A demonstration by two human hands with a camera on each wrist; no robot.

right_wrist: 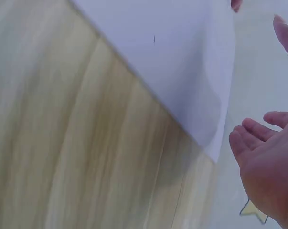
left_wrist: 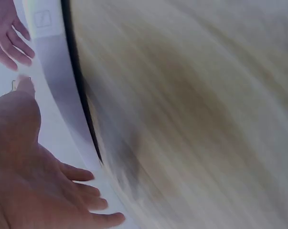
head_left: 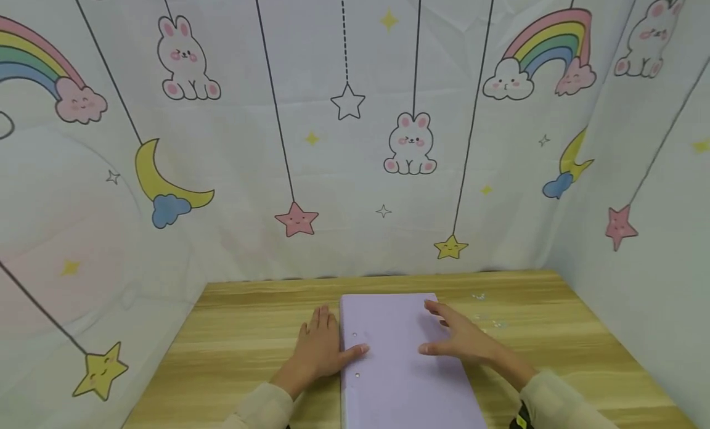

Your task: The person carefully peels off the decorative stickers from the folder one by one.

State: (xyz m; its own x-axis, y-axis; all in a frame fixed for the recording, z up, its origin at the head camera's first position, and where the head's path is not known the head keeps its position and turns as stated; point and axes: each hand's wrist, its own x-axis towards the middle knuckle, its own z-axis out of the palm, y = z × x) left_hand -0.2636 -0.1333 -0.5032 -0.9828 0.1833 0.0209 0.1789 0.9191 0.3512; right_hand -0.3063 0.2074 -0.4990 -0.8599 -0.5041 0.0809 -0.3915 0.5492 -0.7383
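A lilac binder (head_left: 396, 336) lies closed on the table, two small metal rivets near its left edge. My left hand (head_left: 318, 349) is at that edge with straight fingers, the thumb over the cover. In the left wrist view the same hand (left_wrist: 38, 186) is beside the binder's spine (left_wrist: 62, 81). My right hand (head_left: 463, 336) is over the right edge, fingers and thumb spread apart and holding nothing. From the right wrist view, this hand (right_wrist: 272, 162) appears apart from the binder's cover (right_wrist: 167, 52).
Small clear, shiny bits (head_left: 499, 324) lie on the wood-grain table (head_left: 249, 330), right of the binder. A white cloth (head_left: 344, 170) printed with rabbits, stars and rainbows hangs behind the table and along its sides.
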